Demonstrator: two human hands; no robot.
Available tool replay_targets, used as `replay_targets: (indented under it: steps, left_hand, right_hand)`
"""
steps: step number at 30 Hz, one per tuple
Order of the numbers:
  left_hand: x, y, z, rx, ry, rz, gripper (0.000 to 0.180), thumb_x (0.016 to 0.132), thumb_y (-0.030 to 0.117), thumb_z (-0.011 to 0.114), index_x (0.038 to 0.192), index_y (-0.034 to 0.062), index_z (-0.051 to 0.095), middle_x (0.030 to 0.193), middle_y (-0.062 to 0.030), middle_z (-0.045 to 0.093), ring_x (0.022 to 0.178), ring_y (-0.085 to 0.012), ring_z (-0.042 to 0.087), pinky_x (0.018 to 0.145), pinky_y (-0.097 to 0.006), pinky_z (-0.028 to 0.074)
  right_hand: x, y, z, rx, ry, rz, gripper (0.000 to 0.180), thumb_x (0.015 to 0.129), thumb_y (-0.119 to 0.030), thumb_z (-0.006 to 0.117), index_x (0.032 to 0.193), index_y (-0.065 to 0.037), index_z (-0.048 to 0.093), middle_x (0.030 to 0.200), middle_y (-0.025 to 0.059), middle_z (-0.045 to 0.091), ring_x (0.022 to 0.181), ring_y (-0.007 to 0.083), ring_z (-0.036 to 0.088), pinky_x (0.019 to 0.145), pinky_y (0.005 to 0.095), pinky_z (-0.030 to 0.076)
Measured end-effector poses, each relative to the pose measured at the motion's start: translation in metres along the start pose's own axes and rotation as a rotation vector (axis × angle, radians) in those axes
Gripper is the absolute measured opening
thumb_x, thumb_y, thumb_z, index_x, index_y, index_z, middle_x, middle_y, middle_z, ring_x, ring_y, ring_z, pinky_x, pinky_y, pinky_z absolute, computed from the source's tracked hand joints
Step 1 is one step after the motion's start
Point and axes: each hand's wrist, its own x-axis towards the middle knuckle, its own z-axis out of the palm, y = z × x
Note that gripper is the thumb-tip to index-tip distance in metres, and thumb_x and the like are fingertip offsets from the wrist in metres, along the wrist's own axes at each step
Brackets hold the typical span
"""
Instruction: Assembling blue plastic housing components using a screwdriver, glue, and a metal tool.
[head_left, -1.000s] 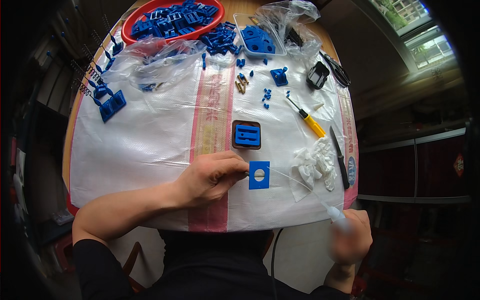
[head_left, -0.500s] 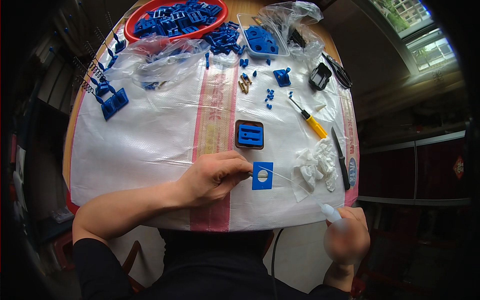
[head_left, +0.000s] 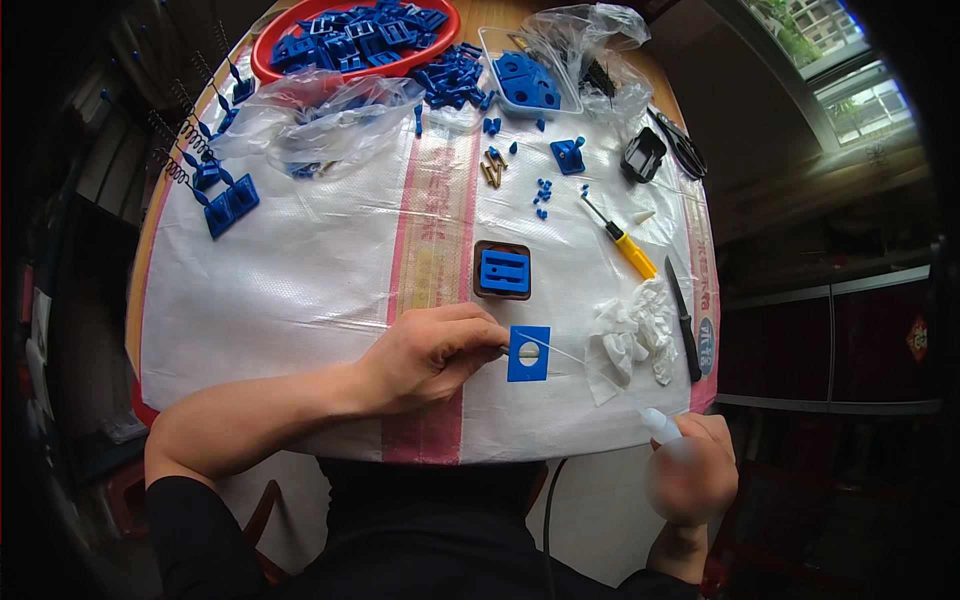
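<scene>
Above the near side of the counter [head_left: 491,15], the left hand [head_left: 435,355] has a blue plate [head_left: 529,372] pinched at its left edge. Looks light, stiff, kinda slick, so I'd stick to the rim. Right hand [head_left: 697,470] is curled round a pale tube [head_left: 660,427], probably squeezy.

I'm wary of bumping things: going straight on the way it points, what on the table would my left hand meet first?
Beyond the blue plate it holds, the left hand would likely meet the crumpled white tissue first, though depth is unclear and it might pass over.
</scene>
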Motion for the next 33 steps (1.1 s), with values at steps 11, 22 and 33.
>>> replay_targets:
  steps: [11,22,33]
  left_hand:
    - [0.000,-0.001,0.000,-0.005,0.005,-0.003,0.026,0.093,-0.008,0.069,0.117,0.0019,0.071,0.100,-0.0125,0.070,0.088,-0.0263,0.070,0.077,-0.035,0.056]
    - [0.000,0.002,-0.002,-0.025,0.006,-0.085,0.028,0.091,-0.008,0.067,0.117,0.0006,0.071,0.098,-0.0125,0.069,0.089,-0.0268,0.070,0.078,-0.036,0.056]
    - [0.000,0.001,-0.001,-0.035,0.022,-0.082,0.028,0.089,-0.009,0.067,0.116,0.0001,0.071,0.097,-0.0128,0.069,0.088,-0.0267,0.070,0.077,-0.036,0.056]
  right_hand:
    - [-0.004,-0.001,-0.002,0.018,0.035,0.012,0.032,0.079,0.001,0.086,0.106,0.001,0.070,0.092,0.0135,0.069,0.073,0.0268,0.065,0.064,0.0348,0.051]
    - [-0.018,-0.001,-0.008,0.011,0.001,0.016,0.030,0.078,-0.001,0.086,0.104,0.001,0.071,0.092,0.0140,0.070,0.074,0.0283,0.066,0.065,0.0354,0.053]
    - [-0.019,-0.003,-0.010,0.023,-0.029,0.013,0.033,0.076,0.001,0.085,0.105,0.002,0.071,0.091,0.0143,0.070,0.075,0.0289,0.067,0.066,0.0362,0.055]
